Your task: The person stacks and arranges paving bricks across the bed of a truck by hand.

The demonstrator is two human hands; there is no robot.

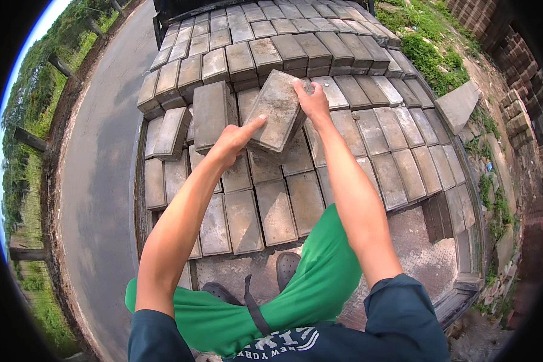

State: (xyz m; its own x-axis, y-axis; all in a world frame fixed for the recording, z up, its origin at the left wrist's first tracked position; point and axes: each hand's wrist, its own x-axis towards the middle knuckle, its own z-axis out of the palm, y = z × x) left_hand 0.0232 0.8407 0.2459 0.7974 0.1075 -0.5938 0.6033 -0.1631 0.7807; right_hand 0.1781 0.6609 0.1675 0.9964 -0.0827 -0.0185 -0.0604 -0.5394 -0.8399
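Along the left edge we are seeing a grass verge [27, 114] with dark fence posts [29, 139], and beside it a paved road [96, 169] curving past the vehicle. We are standing on the metal truck bed [413, 238], whose patterned floor is showing bare near our dark shoes [286, 265] and green shorts [295, 295].

Our left hand [232, 142] is pressing against the near left corner of a grey paving brick [277, 110], with the thumb lying along its top face and the fingers tucked under the edge. That brick is being held tilted, raised above the stacked paving bricks [368, 120] that are covering most of the bed, roughly at the centre of the load. Just to its left, another loose brick [211, 114] is lying askew on the stack.

Our right hand [312, 99] is gripping the far right corner of the same brick, fingers curled over its upper edge, so both hands are carrying it together.

Further right, the brick rows are running out to the bed's side, and beyond them a concrete slab [458, 105], weeds [431, 54] and piles of reddish bricks [519, 90] are lining the ground.
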